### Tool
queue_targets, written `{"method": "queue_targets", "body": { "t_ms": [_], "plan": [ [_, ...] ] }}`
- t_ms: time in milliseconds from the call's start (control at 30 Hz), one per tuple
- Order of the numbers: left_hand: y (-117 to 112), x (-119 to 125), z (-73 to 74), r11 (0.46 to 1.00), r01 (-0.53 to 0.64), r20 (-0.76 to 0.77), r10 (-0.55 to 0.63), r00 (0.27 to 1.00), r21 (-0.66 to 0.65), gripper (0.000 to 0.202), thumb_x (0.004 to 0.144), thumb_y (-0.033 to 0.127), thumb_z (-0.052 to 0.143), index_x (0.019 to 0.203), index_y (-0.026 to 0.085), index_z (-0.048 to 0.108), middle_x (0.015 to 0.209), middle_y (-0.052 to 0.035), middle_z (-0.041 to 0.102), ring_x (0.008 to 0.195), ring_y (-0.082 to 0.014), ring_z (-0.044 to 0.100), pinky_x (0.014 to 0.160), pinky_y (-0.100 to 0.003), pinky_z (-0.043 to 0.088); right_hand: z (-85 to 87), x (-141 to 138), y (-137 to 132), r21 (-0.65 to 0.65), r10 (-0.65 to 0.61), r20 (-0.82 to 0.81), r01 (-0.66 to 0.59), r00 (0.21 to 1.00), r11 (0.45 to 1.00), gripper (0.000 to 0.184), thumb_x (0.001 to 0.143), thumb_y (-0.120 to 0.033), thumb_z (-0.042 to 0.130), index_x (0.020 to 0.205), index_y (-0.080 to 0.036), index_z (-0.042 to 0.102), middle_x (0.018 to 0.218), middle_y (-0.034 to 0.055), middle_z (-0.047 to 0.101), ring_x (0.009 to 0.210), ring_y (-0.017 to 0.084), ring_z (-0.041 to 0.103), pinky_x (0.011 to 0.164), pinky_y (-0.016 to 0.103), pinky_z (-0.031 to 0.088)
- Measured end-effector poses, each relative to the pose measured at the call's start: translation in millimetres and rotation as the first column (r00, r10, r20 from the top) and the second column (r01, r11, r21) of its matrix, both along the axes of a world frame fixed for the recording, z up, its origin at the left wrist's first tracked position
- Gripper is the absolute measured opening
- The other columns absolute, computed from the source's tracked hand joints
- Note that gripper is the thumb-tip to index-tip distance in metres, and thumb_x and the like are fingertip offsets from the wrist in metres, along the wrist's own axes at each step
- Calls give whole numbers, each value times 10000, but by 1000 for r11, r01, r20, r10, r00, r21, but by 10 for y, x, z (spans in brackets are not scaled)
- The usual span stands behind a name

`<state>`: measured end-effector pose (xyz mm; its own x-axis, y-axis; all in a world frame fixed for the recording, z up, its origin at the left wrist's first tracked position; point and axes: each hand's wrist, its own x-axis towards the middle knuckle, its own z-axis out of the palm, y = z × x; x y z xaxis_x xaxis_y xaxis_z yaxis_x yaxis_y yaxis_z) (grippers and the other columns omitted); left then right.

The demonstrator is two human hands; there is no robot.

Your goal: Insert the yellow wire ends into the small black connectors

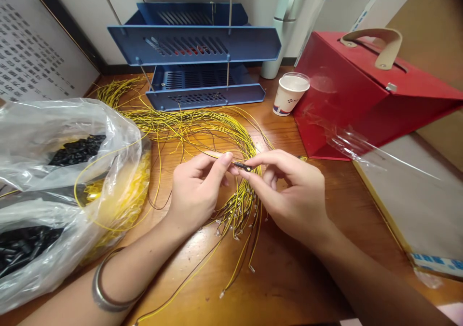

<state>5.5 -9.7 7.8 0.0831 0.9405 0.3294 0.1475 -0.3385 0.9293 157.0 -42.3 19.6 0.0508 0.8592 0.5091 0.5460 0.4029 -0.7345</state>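
My left hand (197,186) is closed in a pinch, thumb against fingers, on a thin wire that runs in from the left. At its fingertips a small black plastic piece (242,166) with a pale spot near one end bridges the gap to my right hand (292,188). The thumb and forefinger of that hand pinch the piece's right end. Beneath both hands lies a large bundle of yellow and dark wires (202,123), curving toward me. Small clear tips (236,237) show on several wire ends. Where wire and black piece meet is partly hidden by my fingers.
Clear plastic bags (126,138) at left hold small black parts (77,150) and yellow loops (133,196). Behind stand a blue tiered tray (202,46), a paper cup (289,94) and a pale tumbler (284,32). A red box (340,94) is at right, beside a white panel (408,186).
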Motion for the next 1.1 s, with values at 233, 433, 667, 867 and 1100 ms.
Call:
{"method": "queue_targets", "body": {
  "t_ms": [233,433,667,867,1100],
  "plan": [
    [-3,-9,-2,997,70,27,-70,997,-13,154,889,297,628,811,191,708,662,8,692,507,-81,571,522,-200,469,-7,0,2,-30,-6,-17,5,1000,1000,80,792,-149,685,858,-194,682,722,-28,641,460,54,441,461,234,376],
    [23,-15,6,997,69,26,-68,997,-43,170,873,266,643,731,179,680,574,24,628,493,-86,549,518,-203,456,-83,-16,46,-20,17,-44,-18,999,1000,117,799,-187,690,915,-185,677,751,-19,656,443,47,421,470,237,381],
    [66,-33,-4,991,61,50,-56,997,-122,231,877,305,638,695,163,650,555,26,594,486,-85,530,518,-208,441,-158,3,280,41,101,-20,-100,995,994,90,819,-227,658,877,-160,677,724,-6,654,415,38,334,406,225,285],
    [94,-47,-30,987,36,113,-18,993,-155,264,903,317,604,689,168,567,545,39,562,470,-80,531,505,-203,430,-133,-26,481,-33,276,72,-274,958,961,147,861,-262,607,764,-157,643,630,-38,600,452,42,343,461,214,294],
    [90,-33,-38,990,15,53,-7,999,-140,247,921,342,574,757,161,614,561,29,574,465,-83,511,498,-208,421,-250,2,491,-18,215,26,-215,976,976,160,852,-321,625,877,-163,618,554,-77,487,433,49,338,448,212,292]
  ]
}}
